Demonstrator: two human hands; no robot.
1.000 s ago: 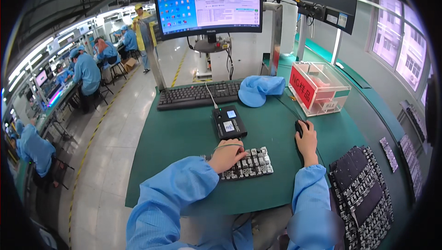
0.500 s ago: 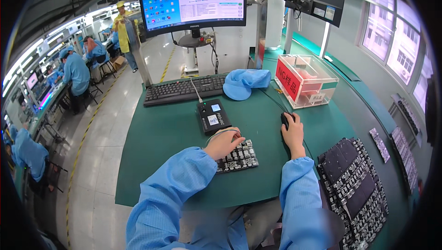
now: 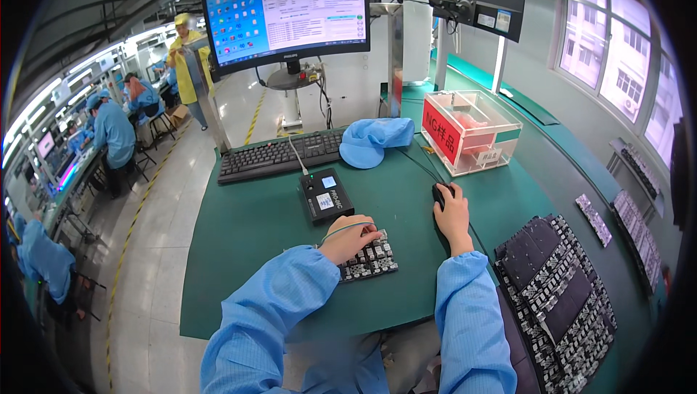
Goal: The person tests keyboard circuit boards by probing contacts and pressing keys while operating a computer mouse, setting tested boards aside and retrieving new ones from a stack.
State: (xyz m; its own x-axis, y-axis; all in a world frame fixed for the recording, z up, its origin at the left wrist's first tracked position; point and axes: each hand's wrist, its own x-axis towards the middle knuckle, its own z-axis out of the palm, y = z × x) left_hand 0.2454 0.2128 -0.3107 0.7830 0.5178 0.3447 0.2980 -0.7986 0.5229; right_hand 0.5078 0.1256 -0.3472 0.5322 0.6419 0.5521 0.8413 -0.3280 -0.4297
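My left hand (image 3: 349, 239) lies curled over the far left part of a small keypad board (image 3: 372, 260) with rows of black-and-white key switches. Its fingers are bent at the board's far edge, and the fingertips are partly hidden. Around this hand runs a thin green cord (image 3: 347, 226). Just beyond it, a black box (image 3: 324, 197) with a small lit screen and a white label lies on the green mat, a pale cable (image 3: 298, 154) plugged into its far end. Over to the right, my right hand (image 3: 453, 218) is wrapped on a black computer mouse (image 3: 439, 194).
Behind the box are a black keyboard (image 3: 279, 156), a blue cloth cap (image 3: 377, 140) and a clear box (image 3: 472, 133) with a red label. A lit monitor (image 3: 287, 17) stands beyond. Stacked key-switch boards (image 3: 563, 300) lie at right. Several people work at left.
The whole view has shifted slightly, so the desk sits a little lower and farther left. Both hands stay at the same things, the left at the keypad board and the right on the mouse.
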